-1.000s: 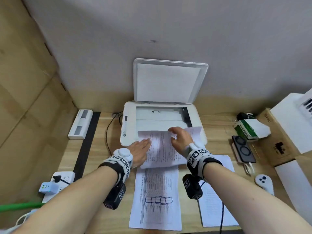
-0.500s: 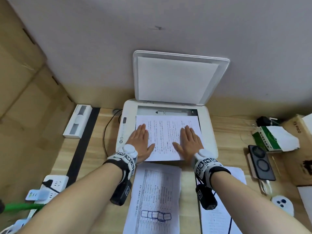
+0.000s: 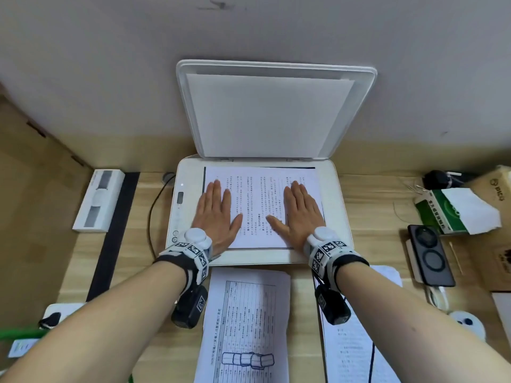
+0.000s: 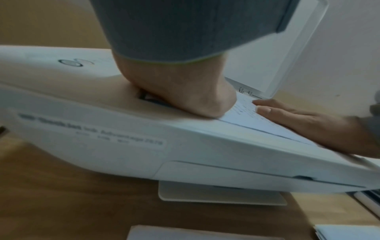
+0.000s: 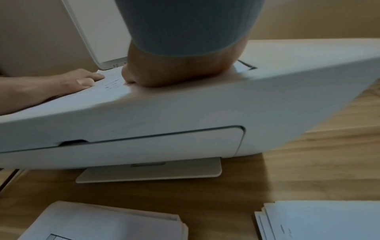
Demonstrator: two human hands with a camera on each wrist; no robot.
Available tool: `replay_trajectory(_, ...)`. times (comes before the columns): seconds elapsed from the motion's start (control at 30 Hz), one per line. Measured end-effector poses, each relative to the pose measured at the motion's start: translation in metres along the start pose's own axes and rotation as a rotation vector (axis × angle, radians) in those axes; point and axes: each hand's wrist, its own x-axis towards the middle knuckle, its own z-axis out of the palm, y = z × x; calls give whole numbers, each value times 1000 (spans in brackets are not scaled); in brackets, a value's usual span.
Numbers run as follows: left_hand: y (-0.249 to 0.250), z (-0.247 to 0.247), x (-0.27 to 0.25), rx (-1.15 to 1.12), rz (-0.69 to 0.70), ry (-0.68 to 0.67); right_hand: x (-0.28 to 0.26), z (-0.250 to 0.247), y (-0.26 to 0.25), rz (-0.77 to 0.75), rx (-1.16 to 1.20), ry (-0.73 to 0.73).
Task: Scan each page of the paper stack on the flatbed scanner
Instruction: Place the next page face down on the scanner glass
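Hands (image 3: 217, 214) flat on printed page (image 3: 257, 194), text unreadable

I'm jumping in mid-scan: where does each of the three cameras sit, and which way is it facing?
Head: above the desk, looking down at the scanner; shows both forearms, left hand and right hand flat on the page.
Left wrist: low at the scanner's front, facing rightward along it; shows the left palm heel.
Right wrist: the mirror, facing leftward; shows the right palm heel.
Shared: each wrist view catches the opposite hand on the page.
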Motion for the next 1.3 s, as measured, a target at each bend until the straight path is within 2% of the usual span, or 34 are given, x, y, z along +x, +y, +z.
replay_trajectory(0.43, 2, 7, -2, -28, -26, 38, 1, 2, 2, -20, -36, 5)
replay_trajectory(1.1, 3, 0, -2, 12, -10, -39, 0, 6, 2, 0, -32, 35)
replay_trajectory(1.3, 3, -17, 1, 16, -28, -188, 2, -4, 1, 4, -37, -18)
